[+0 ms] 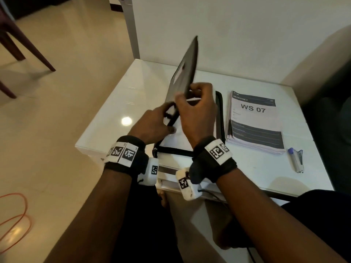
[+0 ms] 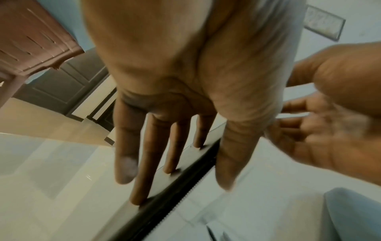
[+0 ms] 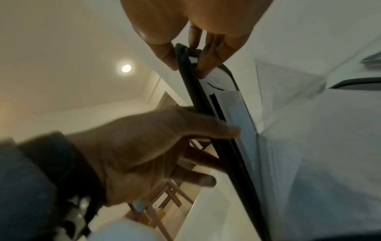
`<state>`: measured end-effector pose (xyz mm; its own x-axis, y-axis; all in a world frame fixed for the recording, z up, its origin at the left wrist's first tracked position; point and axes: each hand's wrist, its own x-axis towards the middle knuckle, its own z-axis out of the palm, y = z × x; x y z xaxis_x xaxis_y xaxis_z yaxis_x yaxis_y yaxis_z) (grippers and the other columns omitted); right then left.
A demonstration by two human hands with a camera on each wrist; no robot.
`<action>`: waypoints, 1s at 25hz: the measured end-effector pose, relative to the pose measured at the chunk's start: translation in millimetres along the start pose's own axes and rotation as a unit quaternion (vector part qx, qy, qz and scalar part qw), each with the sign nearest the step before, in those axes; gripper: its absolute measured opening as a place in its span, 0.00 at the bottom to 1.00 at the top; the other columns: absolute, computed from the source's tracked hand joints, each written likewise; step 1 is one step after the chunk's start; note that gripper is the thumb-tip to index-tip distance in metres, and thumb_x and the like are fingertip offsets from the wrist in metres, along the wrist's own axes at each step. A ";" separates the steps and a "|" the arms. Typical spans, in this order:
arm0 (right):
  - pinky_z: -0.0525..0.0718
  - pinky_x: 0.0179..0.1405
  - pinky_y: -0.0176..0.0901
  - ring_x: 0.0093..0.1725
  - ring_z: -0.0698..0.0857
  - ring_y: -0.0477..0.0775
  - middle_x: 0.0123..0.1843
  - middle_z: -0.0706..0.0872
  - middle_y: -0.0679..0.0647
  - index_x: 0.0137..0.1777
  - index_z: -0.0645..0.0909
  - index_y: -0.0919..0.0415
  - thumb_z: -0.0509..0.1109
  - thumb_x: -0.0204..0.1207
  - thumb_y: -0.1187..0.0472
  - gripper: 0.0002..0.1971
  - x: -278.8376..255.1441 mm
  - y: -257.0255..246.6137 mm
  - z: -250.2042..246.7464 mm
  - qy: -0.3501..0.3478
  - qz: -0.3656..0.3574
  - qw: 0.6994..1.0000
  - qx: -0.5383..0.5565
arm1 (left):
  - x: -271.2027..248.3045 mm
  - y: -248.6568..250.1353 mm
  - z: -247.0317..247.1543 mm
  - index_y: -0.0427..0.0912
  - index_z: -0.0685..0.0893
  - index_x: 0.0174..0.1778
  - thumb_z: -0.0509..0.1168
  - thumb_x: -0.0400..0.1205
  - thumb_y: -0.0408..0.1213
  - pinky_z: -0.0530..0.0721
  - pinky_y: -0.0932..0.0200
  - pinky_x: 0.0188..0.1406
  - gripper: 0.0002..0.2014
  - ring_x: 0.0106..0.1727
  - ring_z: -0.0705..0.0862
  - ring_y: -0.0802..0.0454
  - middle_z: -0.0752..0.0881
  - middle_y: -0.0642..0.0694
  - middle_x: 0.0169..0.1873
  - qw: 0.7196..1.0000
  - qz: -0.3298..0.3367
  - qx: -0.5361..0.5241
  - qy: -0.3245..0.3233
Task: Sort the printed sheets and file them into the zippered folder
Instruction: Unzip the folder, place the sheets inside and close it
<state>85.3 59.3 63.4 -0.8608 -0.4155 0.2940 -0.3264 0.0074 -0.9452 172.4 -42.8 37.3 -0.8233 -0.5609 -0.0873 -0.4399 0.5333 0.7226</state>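
Raised zippered folder (image 1: 185, 73) cover was clamped by left hand (image 1: 152, 126) and right hand (image 1: 197, 114) fingers (image 3: 208, 65); printed sheets (image 1: 254, 120) were marked "BEDROOM 3", "WS 07".

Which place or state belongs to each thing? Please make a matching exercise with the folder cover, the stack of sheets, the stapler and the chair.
Things:
1. folder cover
2. stack of sheets
3. stapler
4. chair

Places or states:
A. on the floor, left of the table
B. flat on the table, printed side up
C. raised, gripped by the right hand
D. near the table's front right corner

Pairs: 1-C, 2-B, 3-D, 4-A
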 end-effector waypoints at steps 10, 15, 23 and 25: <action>0.75 0.78 0.53 0.74 0.80 0.58 0.77 0.80 0.57 0.78 0.78 0.57 0.66 0.86 0.50 0.23 21.2 64.2 66.6 -0.341 0.014 0.914 -0.219 | -37.7 -94.6 -67.1 0.47 0.85 0.69 0.68 0.83 0.20 0.90 0.38 0.58 0.22 0.54 0.93 0.37 0.94 0.43 0.56 0.906 -0.108 -0.381 0.152; 0.68 0.82 0.57 0.80 0.72 0.61 0.80 0.77 0.59 0.79 0.76 0.57 0.66 0.86 0.49 0.24 18.5 95.8 78.9 -0.371 0.009 0.884 -0.283 | -32.7 -137.0 -68.5 0.40 0.84 0.72 0.67 0.84 0.21 0.93 0.45 0.51 0.21 0.55 0.94 0.38 0.94 0.40 0.57 0.866 -0.160 -0.445 0.162; 0.79 0.73 0.61 0.70 0.80 0.65 0.70 0.82 0.62 0.71 0.82 0.57 0.68 0.83 0.49 0.20 6.6 119.3 97.4 -0.340 0.036 0.896 -0.284 | -49.1 -202.7 -52.1 0.42 0.82 0.76 0.65 0.85 0.23 0.94 0.52 0.49 0.23 0.63 0.91 0.39 0.91 0.40 0.65 0.804 -0.232 -0.533 0.128; 0.78 0.74 0.60 0.70 0.79 0.64 0.71 0.82 0.62 0.70 0.83 0.59 0.68 0.83 0.50 0.19 4.5 125.3 97.7 -0.340 0.039 0.898 -0.276 | -50.6 -210.7 -45.5 0.40 0.83 0.74 0.67 0.84 0.24 0.94 0.54 0.46 0.21 0.60 0.92 0.41 0.91 0.39 0.63 0.792 -0.261 -0.533 0.144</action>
<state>78.7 -30.5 -67.6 -0.5136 -0.8520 -0.1015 -0.5815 0.4326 -0.6890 323.0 -155.6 -79.3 -0.4448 -0.7321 -0.5160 -0.0140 -0.5704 0.8213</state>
